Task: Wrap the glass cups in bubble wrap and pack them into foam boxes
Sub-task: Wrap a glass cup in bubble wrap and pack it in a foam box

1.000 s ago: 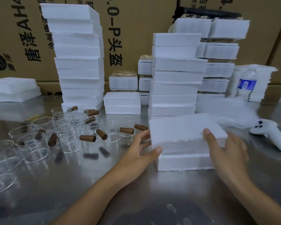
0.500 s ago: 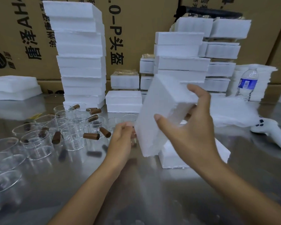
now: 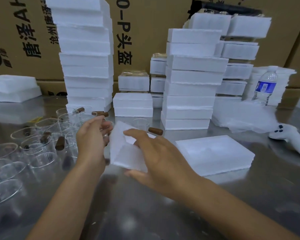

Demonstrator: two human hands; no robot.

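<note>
My right hand (image 3: 156,158) grips a white foam box half (image 3: 126,153), tilted, low over the steel table (image 3: 145,213) at centre. My left hand (image 3: 92,137) hovers just left of that piece with its fingers loosely curled, and whether it touches the foam is unclear. The other foam box half (image 3: 215,153) lies flat on the table to the right. Several clear glass cups (image 3: 42,149) with brown cork-like handles stand at the left. A folded pile of translucent wrap (image 3: 241,116) lies at the right rear.
Tall stacks of white foam boxes (image 3: 87,54) (image 3: 190,78) rise behind the cups and centre, with cardboard cartons (image 3: 145,23) beyond. A water bottle (image 3: 265,85) and a white controller (image 3: 291,137) sit at the right. A loose cork (image 3: 155,131) lies mid-table.
My right hand lifted the top foam half off the bottom one, tipped it up, then brought it down and left. The left hand let go of the box and moved left.
</note>
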